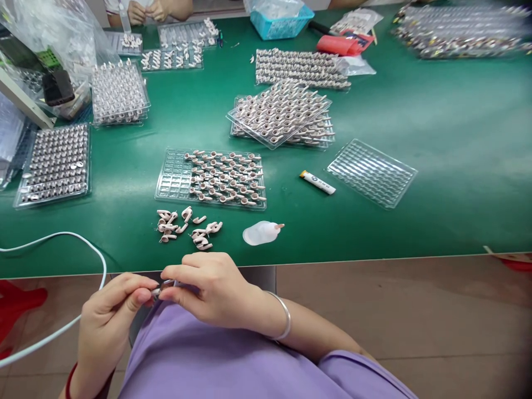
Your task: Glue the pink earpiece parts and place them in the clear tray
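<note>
My left hand and my right hand meet over my lap, just below the table's front edge. Both pinch a small pale part between their fingertips; it is mostly hidden. On the green table just ahead lies a loose pile of small pink-beige parts. Behind the pile sits a clear tray, partly filled with the same parts. A small clear bottle with a pink tip lies on its side to the right of the pile.
Stacked full trays, an empty clear tray and a white tube lie further back. More trays stand at left. A white cable loops at the left edge. Another person's hands work at the far side.
</note>
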### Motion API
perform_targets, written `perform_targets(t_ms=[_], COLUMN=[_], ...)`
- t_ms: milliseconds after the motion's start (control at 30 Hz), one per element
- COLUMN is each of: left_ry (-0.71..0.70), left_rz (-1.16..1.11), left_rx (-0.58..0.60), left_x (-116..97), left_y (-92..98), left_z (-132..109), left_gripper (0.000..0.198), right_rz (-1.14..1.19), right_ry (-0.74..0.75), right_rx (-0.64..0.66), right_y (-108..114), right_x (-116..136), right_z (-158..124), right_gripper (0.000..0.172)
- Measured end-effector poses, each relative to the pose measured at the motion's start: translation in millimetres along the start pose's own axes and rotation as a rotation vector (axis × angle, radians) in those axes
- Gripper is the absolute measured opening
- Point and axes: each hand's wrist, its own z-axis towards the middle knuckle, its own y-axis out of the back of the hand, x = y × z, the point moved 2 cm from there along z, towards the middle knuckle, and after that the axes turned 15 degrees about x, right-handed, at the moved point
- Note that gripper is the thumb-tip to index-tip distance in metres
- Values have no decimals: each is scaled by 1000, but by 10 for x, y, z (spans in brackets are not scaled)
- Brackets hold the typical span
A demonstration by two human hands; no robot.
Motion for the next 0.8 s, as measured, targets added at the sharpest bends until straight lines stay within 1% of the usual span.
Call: perform_targets(t_ms=[367,533,800], left_ry=[-23,-7,16], left_rz=[51,44,9], left_rx=[19,25,12], left_x=[-45,-28,-6], left_y=[-2,-8,-5], left_z=[0,-6,-19], left_gripper=[10,10,10], right_rz=[88,72,41], right_ry=[1,0,4], right_rx=[37,66,61], right_y=[41,45,36], right_x=[7,13,19], right_z=[7,6,-7], right_gripper=[28,29,30])
